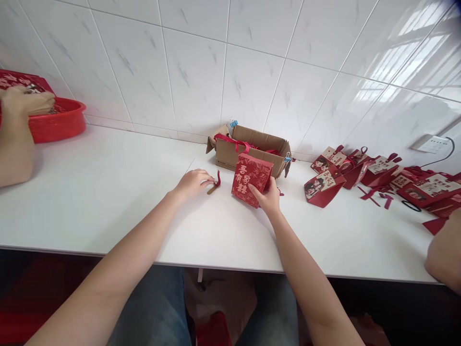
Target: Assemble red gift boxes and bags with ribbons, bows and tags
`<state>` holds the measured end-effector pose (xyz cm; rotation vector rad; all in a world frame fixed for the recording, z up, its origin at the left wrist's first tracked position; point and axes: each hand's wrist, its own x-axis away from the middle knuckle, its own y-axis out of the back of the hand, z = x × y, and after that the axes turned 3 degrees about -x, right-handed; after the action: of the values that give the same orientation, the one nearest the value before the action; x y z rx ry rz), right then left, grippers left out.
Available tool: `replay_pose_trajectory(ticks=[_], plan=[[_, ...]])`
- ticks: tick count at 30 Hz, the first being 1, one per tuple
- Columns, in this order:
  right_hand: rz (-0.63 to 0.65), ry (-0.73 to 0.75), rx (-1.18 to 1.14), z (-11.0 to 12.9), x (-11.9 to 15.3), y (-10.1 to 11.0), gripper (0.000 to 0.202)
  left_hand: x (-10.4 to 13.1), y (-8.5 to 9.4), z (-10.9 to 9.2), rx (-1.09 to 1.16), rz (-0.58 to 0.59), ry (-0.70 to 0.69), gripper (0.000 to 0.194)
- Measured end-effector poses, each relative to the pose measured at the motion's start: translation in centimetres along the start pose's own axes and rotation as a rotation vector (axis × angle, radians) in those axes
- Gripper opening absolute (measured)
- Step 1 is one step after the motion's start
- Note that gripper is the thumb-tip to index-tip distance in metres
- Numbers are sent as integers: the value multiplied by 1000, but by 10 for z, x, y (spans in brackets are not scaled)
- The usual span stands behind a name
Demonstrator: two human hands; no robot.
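Note:
My right hand (pixel 269 197) grips a red paper gift box (pixel 248 179) by its right side, thumb on the front. The box stands tilted on the white table, with pale Chinese characters and floral print facing me. My left hand (pixel 196 183) is closed in a pinch just to the left of it. At its fingertips is a short dark red ribbon (pixel 218 179). A small brown strip (pixel 212 189) lies beside the ribbon, and I cannot tell whether the two are joined.
Behind the gift box stands an open cardboard box (pixel 230 154) with red ribbons in it and blue binder clips on its rim. Several finished-looking gift boxes (pixel 324 187) stand on the right. A co-worker's hand (pixel 30 101) is at a red basin (pixel 68 120); another person's arm (pixel 446 252) shows at right.

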<state>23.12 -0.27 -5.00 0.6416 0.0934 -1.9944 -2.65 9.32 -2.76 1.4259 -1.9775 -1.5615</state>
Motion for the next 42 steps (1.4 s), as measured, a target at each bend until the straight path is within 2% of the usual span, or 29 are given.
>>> replay_pose_trajectory(ticks=[2,5,7,12,15,20,23,27,29,31,33,35,39,42], plan=[[8,-3,9,0,0,0,53,0,0,6,-17,58,26,18],[27,-4,15,0,0,0,52,1,0,10,-50,-2,111,23],[33,-3,23,0,0,-1,51,1,-1,9,-66,-118,126,28],[31,7,32,-2,1,-1,49,1,0,1,-77,-480,-1,32],[36,7,43,-2,1,-1,48,1,0,-1,-102,-588,17,34],[45,-1,48,-2,1,-1,49,1,-4,-2,-122,-493,35,32],[38,1,48,-1,1,-1,49,2,-9,-7,-105,-508,73,30],[35,-7,45,-1,1,-2,51,2,-12,-14,19,-469,118,25],[38,-16,41,0,1,-2,52,0,-11,-14,128,-540,185,25],[38,-19,43,0,1,-1,52,-3,-10,-12,296,-618,315,27],[36,-16,43,-1,1,-1,52,-5,-10,-10,458,-611,434,31],[33,-13,39,-1,1,-1,52,-6,-11,-9,544,-565,482,34],[31,-13,38,-2,1,-2,52,-5,-15,-10,531,-546,416,32],[32,-11,31,-2,0,-2,53,-3,-18,-10,330,-569,242,25]])
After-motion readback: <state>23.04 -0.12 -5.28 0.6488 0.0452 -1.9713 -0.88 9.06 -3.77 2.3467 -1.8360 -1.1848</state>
